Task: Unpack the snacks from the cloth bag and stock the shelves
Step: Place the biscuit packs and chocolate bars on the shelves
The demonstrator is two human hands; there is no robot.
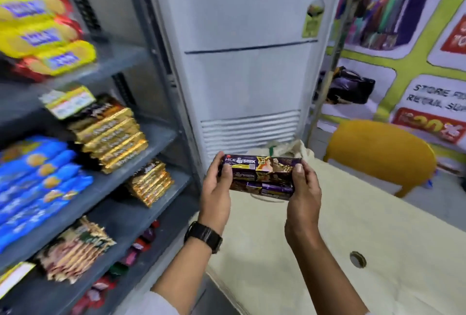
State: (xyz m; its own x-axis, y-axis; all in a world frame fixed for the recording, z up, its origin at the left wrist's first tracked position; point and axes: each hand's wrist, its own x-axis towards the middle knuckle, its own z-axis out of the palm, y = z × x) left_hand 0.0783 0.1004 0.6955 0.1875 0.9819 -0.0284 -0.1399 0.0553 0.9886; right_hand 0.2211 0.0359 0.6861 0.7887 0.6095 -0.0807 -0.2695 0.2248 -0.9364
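Purple snack packs (261,177), glossy and oblong, apparently three stacked, held above the cloth-covered table's (327,226) far left corner. Left hand (216,186) and right hand (303,186) grip opposite ends, fingers curled round. Cloth bag (290,149) slumped behind. Grey metal shelves (121,178) at left hold foil packets.
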